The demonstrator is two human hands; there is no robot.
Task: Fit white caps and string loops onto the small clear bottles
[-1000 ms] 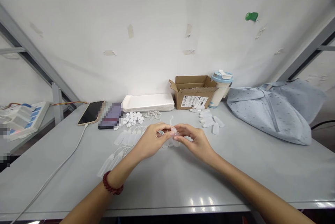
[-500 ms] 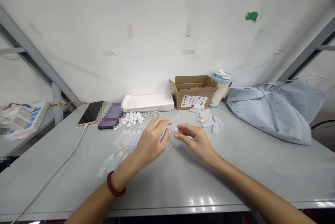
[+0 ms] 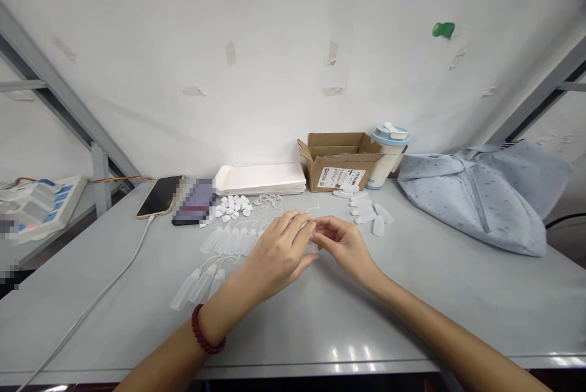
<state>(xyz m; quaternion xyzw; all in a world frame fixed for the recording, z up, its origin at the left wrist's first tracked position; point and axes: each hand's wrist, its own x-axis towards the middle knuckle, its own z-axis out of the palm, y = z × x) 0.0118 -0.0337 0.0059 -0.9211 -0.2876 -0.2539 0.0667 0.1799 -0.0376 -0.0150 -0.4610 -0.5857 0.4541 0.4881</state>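
My left hand [image 3: 279, 254] and my right hand [image 3: 344, 244] meet over the middle of the grey table [image 3: 412, 294]. Their fingertips pinch a small clear plastic piece with a thin white cord [image 3: 314, 207] sticking up; most of the piece is hidden by my left fingers. A dark red bead bracelet [image 3: 204, 331] sits on my left wrist. Left of my hands lies a row of clear plastic tags [image 3: 231, 239], with more tags [image 3: 196, 285] nearer the front. A pile of small white caps [image 3: 232, 206] and loose white cords [image 3: 269, 200] lie behind them.
At the back stand a stack of white trays [image 3: 260, 178], an open cardboard box [image 3: 336, 160] and a lidded cup [image 3: 387, 157]. More clear tags [image 3: 368, 212] lie near the box. A blue cloth bag [image 3: 485, 193] fills the right. A phone [image 3: 158, 196] with cable lies left.
My left hand has moved right and forward, its fingers now lying over the piece. The right hand has stayed almost still. The cord's free end has dropped lower.
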